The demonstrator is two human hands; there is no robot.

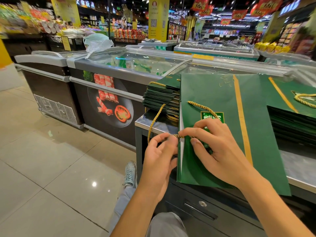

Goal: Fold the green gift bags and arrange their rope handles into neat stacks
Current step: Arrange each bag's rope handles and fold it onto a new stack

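Green gift bag point(222, 134) lies flat on steel counter point(299, 168), right of centre, open edge facing 9 o'clock. Left hand point(159, 156) is just off that edge, thumb and fingertips pinching the gold rope handle point(154, 120). Right hand point(220, 147) rests on the bag face, thumb and index finger pinching the same rope right at the bag's edge; the two pinch points nearly touch. From there the rope loops out to 9 o'clock past the counter's side and climbs back toward 12. Second handle point(201, 106) lies on the bag face at 12 o'clock of the right hand, its far end running under the fingers. Stack of folded bags point(162, 98) sits at 11 o'clock of the hands, touching the bag's left edge, gold ropes showing at its top and bottom. Second stack point(290, 117) sits at 2 o'clock, a rope coiled on top. Chest freezers point(102, 74) at 10 o'clock. Shoe point(130, 173) on the floor at 8 o'clock; counter drawer point(202, 203) at 6.
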